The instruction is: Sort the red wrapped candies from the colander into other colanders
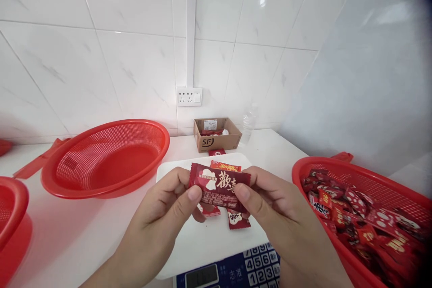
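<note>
A dark red wrapped candy packet (219, 186) with white lettering is held level between both hands. Its left end is pinched by my left hand (162, 216), thumb on the front. The right end is gripped the same way by my right hand (278, 211). Beneath the packet is the white pan of a digital scale (192, 252), with its blue keypad (261, 264) at the near side. On the pan lie more red packets, among them a packet with yellow lettering (225, 166) and one with a white patch (239, 220), both partly hidden by the held packet and my hands.
A red basket (299, 166) full of wrapped packets stands at the right. Another red basket (162, 137) is at the left, with part of a third (20, 193) nearer. At the back are a cardboard box (219, 144) holding packets and a clear bottle (249, 121).
</note>
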Action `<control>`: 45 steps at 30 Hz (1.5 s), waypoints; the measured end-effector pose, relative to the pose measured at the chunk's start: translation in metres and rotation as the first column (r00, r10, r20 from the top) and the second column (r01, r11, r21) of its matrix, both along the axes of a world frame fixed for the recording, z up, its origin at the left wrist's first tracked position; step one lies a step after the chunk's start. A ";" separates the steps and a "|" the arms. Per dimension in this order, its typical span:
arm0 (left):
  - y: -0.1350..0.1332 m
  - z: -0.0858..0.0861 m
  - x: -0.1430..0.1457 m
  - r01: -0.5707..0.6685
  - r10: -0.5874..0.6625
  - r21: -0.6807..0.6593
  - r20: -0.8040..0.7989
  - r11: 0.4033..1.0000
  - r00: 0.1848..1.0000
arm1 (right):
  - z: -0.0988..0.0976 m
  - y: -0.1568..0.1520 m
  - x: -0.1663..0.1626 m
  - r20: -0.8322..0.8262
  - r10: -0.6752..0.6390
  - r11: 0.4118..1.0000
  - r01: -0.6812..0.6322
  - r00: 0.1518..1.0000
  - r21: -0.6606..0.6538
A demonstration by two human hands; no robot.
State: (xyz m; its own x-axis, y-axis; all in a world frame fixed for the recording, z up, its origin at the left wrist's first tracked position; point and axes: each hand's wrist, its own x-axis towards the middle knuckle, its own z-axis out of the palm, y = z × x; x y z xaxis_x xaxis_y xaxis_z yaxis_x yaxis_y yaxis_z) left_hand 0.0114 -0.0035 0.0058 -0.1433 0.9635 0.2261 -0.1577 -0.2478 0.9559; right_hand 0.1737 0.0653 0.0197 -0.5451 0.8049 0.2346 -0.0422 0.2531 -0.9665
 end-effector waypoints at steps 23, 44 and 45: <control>0.001 -0.002 -0.002 -0.166 0.134 -0.030 -0.458 0.986 0.879 | -0.088 0.040 0.042 0.401 -0.442 0.854 0.240 0.803 0.461; 0.053 -0.044 0.023 -0.009 -0.223 -0.224 -0.973 0.975 0.051 | -0.134 0.043 0.068 -0.190 -0.549 0.722 0.576 0.814 0.383; 0.053 -0.046 0.025 -0.019 -0.219 -0.220 -0.975 0.975 0.041 | -0.134 0.043 0.068 -0.190 -0.542 0.734 0.571 0.819 0.367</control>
